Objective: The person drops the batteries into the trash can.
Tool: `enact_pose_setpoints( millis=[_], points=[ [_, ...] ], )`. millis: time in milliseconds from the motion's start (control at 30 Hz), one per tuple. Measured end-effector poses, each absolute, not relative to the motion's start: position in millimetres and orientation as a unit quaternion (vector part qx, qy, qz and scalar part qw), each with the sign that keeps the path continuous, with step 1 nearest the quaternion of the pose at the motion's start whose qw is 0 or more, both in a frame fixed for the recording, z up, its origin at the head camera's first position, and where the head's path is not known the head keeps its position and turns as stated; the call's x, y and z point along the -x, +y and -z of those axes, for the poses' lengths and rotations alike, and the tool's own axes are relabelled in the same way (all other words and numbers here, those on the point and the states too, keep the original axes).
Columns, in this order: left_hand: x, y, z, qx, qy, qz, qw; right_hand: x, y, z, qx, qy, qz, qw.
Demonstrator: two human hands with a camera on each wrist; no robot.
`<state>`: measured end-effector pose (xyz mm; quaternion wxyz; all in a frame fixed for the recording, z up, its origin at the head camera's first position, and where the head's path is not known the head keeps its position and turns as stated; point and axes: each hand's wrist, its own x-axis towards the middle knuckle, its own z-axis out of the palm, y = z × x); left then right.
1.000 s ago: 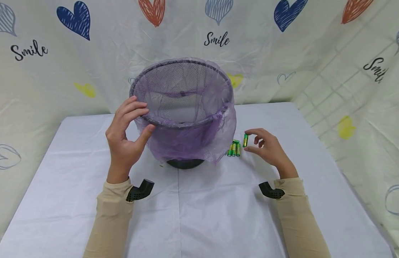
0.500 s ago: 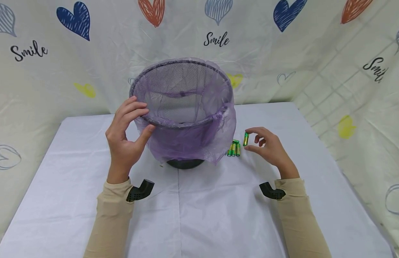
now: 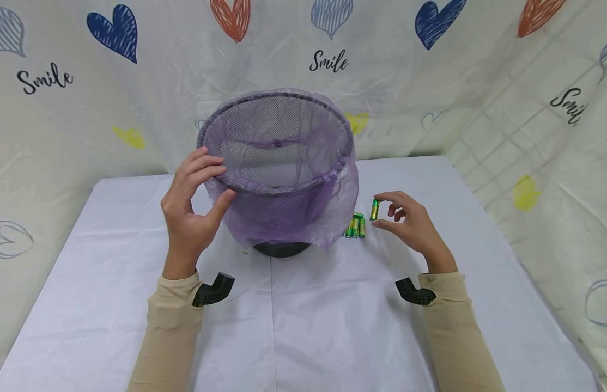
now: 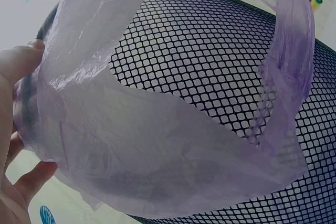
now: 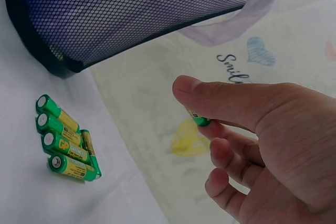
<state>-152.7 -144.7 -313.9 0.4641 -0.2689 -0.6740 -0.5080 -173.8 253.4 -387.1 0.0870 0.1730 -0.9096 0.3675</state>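
A black mesh wastebasket (image 3: pixel 279 144) stands on the table, lined with a thin purple plastic bag (image 3: pixel 284 215) that folds over its rim. My left hand (image 3: pixel 193 215) grips the rim on the left, fingers over the edge and thumb against the outside. To the right of the basket, my right hand (image 3: pixel 406 226) pinches a green and yellow battery (image 3: pixel 374 209) between thumb and index finger, held upright above the table. In the right wrist view the thumb covers most of that battery. Several matching batteries (image 5: pixel 65 142) lie grouped on the cloth beside the basket's base.
A white cloth (image 3: pixel 313 326) covers the table. Behind and to the right hangs a pale curtain (image 3: pixel 382 98) printed with hearts and "Smile". A tiny speck (image 3: pixel 245 252) lies on the cloth left of the basket's base.
My right hand has risen slightly and drifted a little right with the battery. The left hand and the wastebasket have stayed in place.
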Motion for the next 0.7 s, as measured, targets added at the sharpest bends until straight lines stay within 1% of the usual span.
enact_pose_setpoints(
  millis=[700],
  points=[
    [148.8,-142.6,309.1,0.268,-0.677,0.506,0.463,166.9,247.6,376.8,-0.176,-0.907,-0.367,0.107]
  ],
)
